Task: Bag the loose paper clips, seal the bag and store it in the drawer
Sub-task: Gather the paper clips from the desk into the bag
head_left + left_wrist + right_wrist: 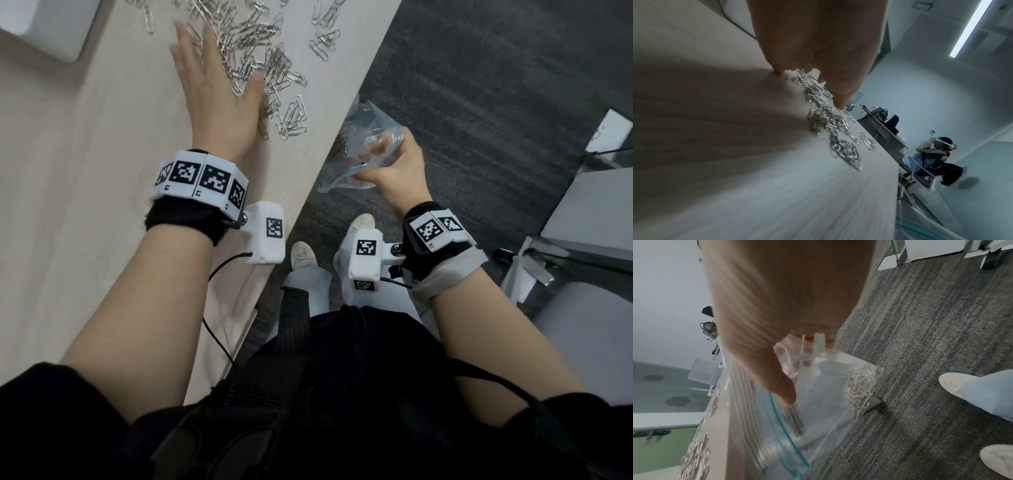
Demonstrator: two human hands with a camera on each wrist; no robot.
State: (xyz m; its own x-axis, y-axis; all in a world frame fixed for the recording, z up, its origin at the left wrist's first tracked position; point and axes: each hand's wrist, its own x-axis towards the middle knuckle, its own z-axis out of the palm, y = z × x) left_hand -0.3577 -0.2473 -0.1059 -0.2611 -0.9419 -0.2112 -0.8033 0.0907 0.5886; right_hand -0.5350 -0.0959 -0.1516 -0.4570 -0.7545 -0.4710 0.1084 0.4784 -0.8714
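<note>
Paper clips lie heaped on the table against the flat, spread left hand — the right hand grips the clear bag below the edge, its mouth blurred.

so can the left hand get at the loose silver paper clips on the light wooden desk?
Probably yes: the left hand lies open against the silver paper clips on the wooden desk, nothing between.
</note>
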